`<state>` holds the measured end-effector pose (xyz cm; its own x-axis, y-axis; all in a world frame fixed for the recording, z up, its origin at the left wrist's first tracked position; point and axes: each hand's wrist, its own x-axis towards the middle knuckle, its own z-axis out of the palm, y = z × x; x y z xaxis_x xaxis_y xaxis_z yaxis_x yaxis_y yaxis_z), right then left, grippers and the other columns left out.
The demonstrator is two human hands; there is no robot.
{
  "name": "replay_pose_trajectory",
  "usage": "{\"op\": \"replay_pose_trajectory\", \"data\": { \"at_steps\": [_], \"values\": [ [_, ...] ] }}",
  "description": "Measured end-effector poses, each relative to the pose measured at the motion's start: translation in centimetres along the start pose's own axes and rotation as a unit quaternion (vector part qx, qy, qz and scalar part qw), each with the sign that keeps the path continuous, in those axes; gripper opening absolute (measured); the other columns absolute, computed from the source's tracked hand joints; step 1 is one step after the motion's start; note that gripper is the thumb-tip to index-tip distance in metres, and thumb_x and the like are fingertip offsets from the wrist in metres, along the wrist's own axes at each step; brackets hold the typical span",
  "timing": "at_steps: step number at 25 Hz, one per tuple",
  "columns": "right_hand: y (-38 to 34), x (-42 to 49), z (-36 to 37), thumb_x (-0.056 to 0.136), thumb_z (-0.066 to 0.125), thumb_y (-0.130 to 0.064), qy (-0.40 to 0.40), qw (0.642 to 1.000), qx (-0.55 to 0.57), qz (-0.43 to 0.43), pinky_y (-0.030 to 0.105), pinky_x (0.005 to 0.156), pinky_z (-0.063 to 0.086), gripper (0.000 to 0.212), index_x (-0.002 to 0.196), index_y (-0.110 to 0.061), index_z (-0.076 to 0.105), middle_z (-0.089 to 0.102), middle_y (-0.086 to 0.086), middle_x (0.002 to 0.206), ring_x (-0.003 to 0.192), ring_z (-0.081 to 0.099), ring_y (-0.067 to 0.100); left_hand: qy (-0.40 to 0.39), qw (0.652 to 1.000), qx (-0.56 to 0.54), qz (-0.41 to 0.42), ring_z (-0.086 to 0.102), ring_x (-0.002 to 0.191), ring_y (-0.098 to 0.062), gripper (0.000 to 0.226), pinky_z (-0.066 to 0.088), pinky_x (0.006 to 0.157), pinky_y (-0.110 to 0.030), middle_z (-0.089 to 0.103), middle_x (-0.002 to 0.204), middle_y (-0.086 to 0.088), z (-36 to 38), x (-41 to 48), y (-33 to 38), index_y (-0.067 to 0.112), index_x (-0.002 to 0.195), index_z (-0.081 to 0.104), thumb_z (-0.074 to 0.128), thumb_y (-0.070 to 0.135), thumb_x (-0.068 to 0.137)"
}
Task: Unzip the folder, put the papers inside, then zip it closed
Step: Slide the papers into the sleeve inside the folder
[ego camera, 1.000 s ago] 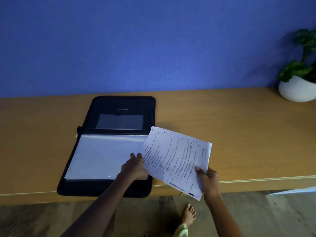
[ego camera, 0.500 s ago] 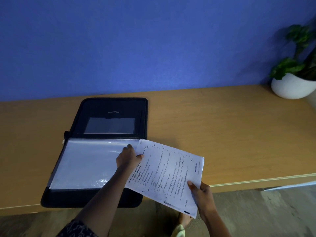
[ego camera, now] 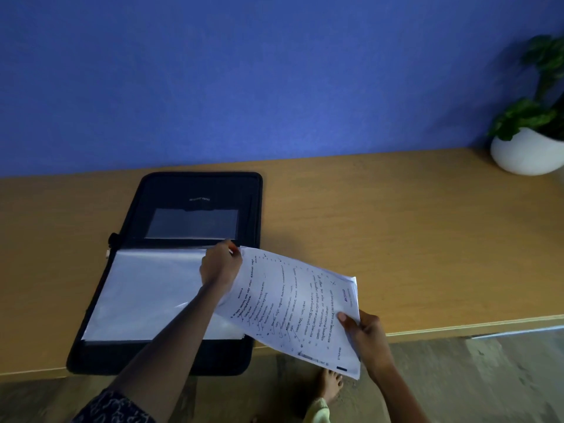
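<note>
The black zip folder [ego camera: 198,193] lies open on the wooden table, its near edge hanging over the table's front. Clear plastic sleeves [ego camera: 146,294] fill its near half. My left hand [ego camera: 220,265] rests on the far right corner of the sleeves, fingers pinched on the top sleeve's edge. A printed stack of papers [ego camera: 293,306] is tilted over the folder's right edge, its far left corner beside my left hand. My right hand [ego camera: 363,334] grips the papers at their near right corner.
A white pot with a green plant [ego camera: 525,154] stands at the table's far right. The blue wall [ego camera: 244,71] backs the table [ego camera: 396,233]. A bare foot [ego camera: 329,389] shows on the floor below the table's front edge.
My left hand slid away from me along the sleeves' right edge to the far corner. The papers moved left and lower, closer to the folder.
</note>
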<state>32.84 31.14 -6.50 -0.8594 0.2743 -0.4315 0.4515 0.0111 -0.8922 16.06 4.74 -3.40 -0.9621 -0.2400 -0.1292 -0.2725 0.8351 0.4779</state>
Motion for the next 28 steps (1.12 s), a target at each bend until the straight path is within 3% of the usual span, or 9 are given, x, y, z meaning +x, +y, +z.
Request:
{"op": "replay_pose_trajectory", "data": {
  "at_steps": [5,8,11,15,18,22,28],
  "values": [
    [-1.1,1.3,-0.8,0.091,0.064,-0.004,-0.025,0.999,-0.018,-0.034,0.028,0.054,0.052,0.017,0.078,0.003,0.072,0.076,0.000,0.068,0.064,0.070,0.015,0.020,1.000,-0.009,-0.006,0.056,0.076,-0.030,0.016,0.040,0.064,-0.032,0.069,0.088,-0.010,-0.1,1.1,0.6,0.016,0.089,0.066,0.055,0.027,0.092],
    [-1.4,1.4,-0.8,0.090,0.063,-0.003,-0.037,0.999,0.000,-0.027,0.023,0.052,0.054,0.017,0.076,-0.003,0.073,0.076,-0.003,0.068,0.063,0.072,0.011,0.029,0.999,-0.007,0.013,0.050,0.072,-0.024,0.015,0.040,0.062,-0.031,0.069,0.086,-0.009,-0.3,1.4,0.8,0.017,0.087,0.066,0.056,0.027,0.092],
    [-1.2,2.1,-0.4,0.091,0.063,-0.005,-0.039,0.999,0.024,0.010,0.038,0.067,0.061,0.016,0.083,-0.010,0.075,0.079,0.002,0.081,0.079,0.075,0.021,0.022,0.999,0.010,0.022,0.055,0.073,-0.026,0.018,0.041,0.063,-0.030,0.069,0.086,-0.008,-0.5,0.4,0.6,0.018,0.092,0.066,0.055,0.032,0.093],
    [-0.6,3.3,0.1,0.093,0.061,-0.008,-0.046,0.995,0.046,0.079,0.056,0.085,0.056,0.014,0.097,-0.007,0.074,0.077,0.010,0.098,0.093,0.073,0.031,-0.033,0.995,0.072,0.054,0.066,0.084,-0.025,0.023,0.051,0.071,-0.032,0.070,0.094,-0.003,-0.3,-2.8,-1.8,0.021,0.105,0.057,0.059,0.038,0.089],
    [-0.3,3.5,0.0,0.093,0.060,-0.008,-0.057,0.991,0.065,0.104,0.059,0.087,0.054,0.017,0.106,-0.004,0.071,0.076,0.012,0.104,0.097,0.071,0.033,-0.061,0.984,0.148,0.075,0.066,0.085,-0.022,0.029,0.050,0.070,-0.032,0.066,0.099,-0.001,-0.7,-5.9,-3.8,0.016,0.109,0.048,0.061,0.032,0.087],
    [0.0,3.4,0.0,0.093,0.061,-0.009,-0.061,0.990,0.074,0.108,0.058,0.087,0.055,0.020,0.111,-0.002,0.068,0.075,0.013,0.107,0.097,0.072,0.033,-0.105,0.965,0.233,0.050,0.066,0.085,-0.020,0.024,0.042,0.064,-0.028,0.066,0.093,0.001,-1.4,-9.2,-6.2,0.015,0.099,0.055,0.049,0.037,0.090],
    [0.2,2.8,0.6,0.093,0.061,-0.008,-0.065,0.988,0.080,0.113,0.053,0.080,0.058,0.023,0.113,0.001,0.065,0.074,0.015,0.108,0.094,0.072,0.034,-0.102,0.964,0.232,0.080,0.066,0.087,-0.021,0.021,0.036,0.065,-0.027,0.067,0.093,-0.002,-1.2,-11.3,-6.5,0.018,0.087,0.054,0.045,0.035,0.093]
  ]
}}
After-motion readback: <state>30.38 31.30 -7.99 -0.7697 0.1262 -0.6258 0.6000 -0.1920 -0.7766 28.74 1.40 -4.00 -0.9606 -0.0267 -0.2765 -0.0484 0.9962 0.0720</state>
